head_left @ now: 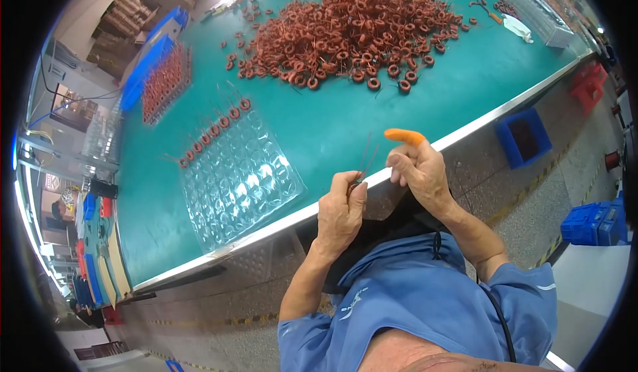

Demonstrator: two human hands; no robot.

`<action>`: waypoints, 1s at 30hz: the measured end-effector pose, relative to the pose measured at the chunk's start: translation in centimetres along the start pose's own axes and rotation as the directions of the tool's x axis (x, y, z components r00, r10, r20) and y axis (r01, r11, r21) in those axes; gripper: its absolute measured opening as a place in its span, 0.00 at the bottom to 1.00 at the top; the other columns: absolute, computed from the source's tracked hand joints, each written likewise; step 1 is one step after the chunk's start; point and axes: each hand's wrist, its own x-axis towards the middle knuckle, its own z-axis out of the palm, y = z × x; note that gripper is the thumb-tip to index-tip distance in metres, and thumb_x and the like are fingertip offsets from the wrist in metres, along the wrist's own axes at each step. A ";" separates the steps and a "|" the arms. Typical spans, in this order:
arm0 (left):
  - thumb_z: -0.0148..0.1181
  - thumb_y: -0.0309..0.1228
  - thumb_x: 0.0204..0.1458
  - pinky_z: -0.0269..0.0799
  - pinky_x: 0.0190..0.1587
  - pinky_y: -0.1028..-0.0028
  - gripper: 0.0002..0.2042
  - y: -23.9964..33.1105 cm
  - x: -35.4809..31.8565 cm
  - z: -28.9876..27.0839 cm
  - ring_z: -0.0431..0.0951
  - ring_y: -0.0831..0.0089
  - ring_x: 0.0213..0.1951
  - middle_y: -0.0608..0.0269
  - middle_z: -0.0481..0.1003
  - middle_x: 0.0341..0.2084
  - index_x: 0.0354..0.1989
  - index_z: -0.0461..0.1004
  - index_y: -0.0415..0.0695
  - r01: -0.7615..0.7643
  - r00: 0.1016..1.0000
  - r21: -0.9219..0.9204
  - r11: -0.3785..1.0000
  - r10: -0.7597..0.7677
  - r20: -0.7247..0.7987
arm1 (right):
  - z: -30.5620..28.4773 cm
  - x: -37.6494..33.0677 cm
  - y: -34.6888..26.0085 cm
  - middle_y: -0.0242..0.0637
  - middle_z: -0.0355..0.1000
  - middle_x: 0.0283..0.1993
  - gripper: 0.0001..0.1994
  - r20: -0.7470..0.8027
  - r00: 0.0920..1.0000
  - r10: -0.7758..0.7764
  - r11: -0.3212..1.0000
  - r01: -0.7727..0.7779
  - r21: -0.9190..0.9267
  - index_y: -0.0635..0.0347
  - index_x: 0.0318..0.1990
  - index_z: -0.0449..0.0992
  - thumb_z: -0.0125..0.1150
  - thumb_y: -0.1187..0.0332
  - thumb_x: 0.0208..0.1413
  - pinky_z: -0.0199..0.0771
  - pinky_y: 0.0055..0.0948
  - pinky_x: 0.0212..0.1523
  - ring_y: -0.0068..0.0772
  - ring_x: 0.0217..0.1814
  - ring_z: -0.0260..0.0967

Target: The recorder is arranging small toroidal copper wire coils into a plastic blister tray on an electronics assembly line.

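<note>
Between thumb and fingers, my left hand (341,211) pinches a wire-wound ring coil (355,184), mostly hidden by the fingers, its two thin leads pointing up. Close by on the right, my right hand (421,172) is raised over the table edge with its fingers curled; an orange finger cot (405,136) covers the extended index finger. Whether anything sits in those curled fingers I cannot make out. Left of my hands lies a clear plastic tray (246,180) with round pockets. Several reddish-brown ring coils (214,130) fill its far row, leads upward.
A large heap of ring coils (352,33) covers the far middle of the green table (319,116). A filled tray (166,83) stands at the far left beside a blue bin (149,59). Stacked clear trays (537,16) and orange-handled pliers (492,14) lie far right. Below the edge sits a blue crate (524,138).
</note>
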 end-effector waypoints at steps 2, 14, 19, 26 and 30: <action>0.55 0.29 0.59 0.71 0.29 0.64 0.12 1.0 -0.2 -0.4 0.77 0.56 0.26 0.51 0.74 0.24 0.47 0.65 0.38 0.086 0.995 0.049 0.995 -0.084 -0.045 | 0.5 -0.9 0.0 0.32 0.73 0.29 0.16 0.084 0.994 0.075 0.993 -0.082 0.086 0.67 0.46 0.73 0.60 0.62 0.60 0.66 0.14 0.24 0.15 0.25 0.68; 0.55 0.27 0.56 0.71 0.40 0.58 0.09 3.6 2.7 -3.0 0.75 0.47 0.39 0.45 0.72 0.34 0.44 0.66 0.41 -0.230 0.950 0.368 0.901 0.126 0.285 | 0.9 1.0 -2.1 0.30 0.69 0.20 0.10 0.264 0.957 0.122 0.984 -0.152 0.094 0.66 0.33 0.74 0.60 0.66 0.58 0.60 0.16 0.20 0.16 0.19 0.64; 0.57 0.24 0.54 0.71 0.44 0.60 0.14 4.5 2.7 -4.7 0.76 0.49 0.42 0.44 0.74 0.36 0.47 0.63 0.37 -0.142 0.945 0.265 0.954 0.052 0.322 | 1.1 1.5 -1.9 0.29 0.70 0.21 0.11 0.372 0.922 0.112 0.972 -0.179 0.151 0.64 0.34 0.76 0.61 0.64 0.58 0.60 0.15 0.21 0.15 0.20 0.64; 0.60 0.25 0.53 0.72 0.40 0.65 0.15 5.7 1.9 -4.5 0.78 0.54 0.39 0.48 0.75 0.35 0.47 0.65 0.38 -0.093 0.926 0.284 0.954 -0.022 0.378 | 0.3 0.7 -2.5 0.29 0.70 0.22 0.12 0.339 0.938 0.067 0.987 -0.113 0.118 0.66 0.34 0.75 0.64 0.63 0.57 0.62 0.15 0.20 0.14 0.21 0.65; 0.64 0.26 0.52 0.74 0.37 0.69 0.15 4.4 0.9 -4.4 0.79 0.66 0.35 0.54 0.76 0.34 0.46 0.67 0.38 -0.063 0.944 0.027 0.998 0.051 0.326 | 0.8 -1.3 -2.5 0.30 0.69 0.18 0.09 0.195 0.969 -0.154 0.966 0.189 -0.175 0.68 0.29 0.76 0.64 0.69 0.54 0.65 0.19 0.20 0.14 0.19 0.65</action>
